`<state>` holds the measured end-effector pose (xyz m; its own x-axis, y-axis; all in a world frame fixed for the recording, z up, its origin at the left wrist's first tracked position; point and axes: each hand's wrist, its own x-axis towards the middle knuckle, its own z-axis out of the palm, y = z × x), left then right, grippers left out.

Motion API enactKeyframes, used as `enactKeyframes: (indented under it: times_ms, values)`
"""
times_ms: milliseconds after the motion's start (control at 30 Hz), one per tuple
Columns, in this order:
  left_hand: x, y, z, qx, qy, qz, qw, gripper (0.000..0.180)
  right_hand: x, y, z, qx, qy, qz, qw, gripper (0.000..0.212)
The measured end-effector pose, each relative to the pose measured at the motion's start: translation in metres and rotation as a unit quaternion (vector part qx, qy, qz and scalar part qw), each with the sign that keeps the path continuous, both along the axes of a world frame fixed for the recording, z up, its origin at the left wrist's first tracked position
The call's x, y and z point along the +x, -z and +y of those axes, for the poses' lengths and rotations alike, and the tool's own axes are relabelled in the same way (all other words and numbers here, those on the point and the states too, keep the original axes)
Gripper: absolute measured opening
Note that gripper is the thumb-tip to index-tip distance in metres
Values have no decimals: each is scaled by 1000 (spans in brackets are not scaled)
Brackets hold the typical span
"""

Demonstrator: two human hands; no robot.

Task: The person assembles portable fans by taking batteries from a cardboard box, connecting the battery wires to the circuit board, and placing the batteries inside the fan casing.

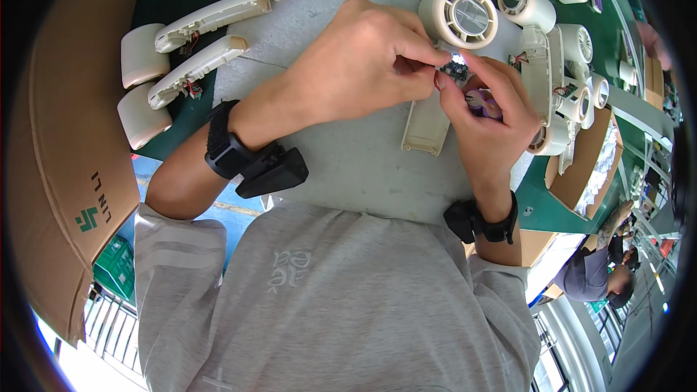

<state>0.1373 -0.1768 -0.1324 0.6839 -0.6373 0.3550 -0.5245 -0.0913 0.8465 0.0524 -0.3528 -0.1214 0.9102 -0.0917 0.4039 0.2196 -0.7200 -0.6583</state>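
Between my fingertips I pinch a small dark circuit piece [456,70], held up over the middle of the bench [348,152]. My left hand [363,62] grips it from the left with thumb and forefinger closed on it; my right hand [488,120] meets it from the right, fingertips on the same piece, while the palm cradles a purple cell [485,104] that the curled fingers half cover. The piece is too small and too shadowed for me to make out its parts.

Just under my hands a cream half-shell [425,127] lies on the grey mat, its top end hidden behind my fingers. Just beyond the hands a cream round fan housing [459,16] stands with its grille facing me, and a second ring housing [526,4] sits beside it toward the far right. Along the right edge a row of assembled cream fans [570,94] lies crowded together, red wires showing at one.

Near the far left corner two open handle shells [203,43] lie tilted side by side with wires at their lower ends, and two closed cream covers [141,87] sit left of them. A cardboard box [65,174] stands against the left edge; its inside is out of sight. A lower cardboard tray [581,170] at the right holds pale parts I cannot identify. Black bands wrap both wrists.
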Motion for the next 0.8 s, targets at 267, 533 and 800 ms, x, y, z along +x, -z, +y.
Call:
enactKeyframes:
  times_ms: [267,533,800]
  values:
    - [0,1,0,-5,10,42,999,24,2,-2,1,17,14,-7,1000,36]
    - [7,-10,5,40,85,155,983,29,-9,-16,-1,58,6,100,993,28]
    - [6,-6,4,61,97,235,965,32,-11,-10,1,16,1,68,998,25]
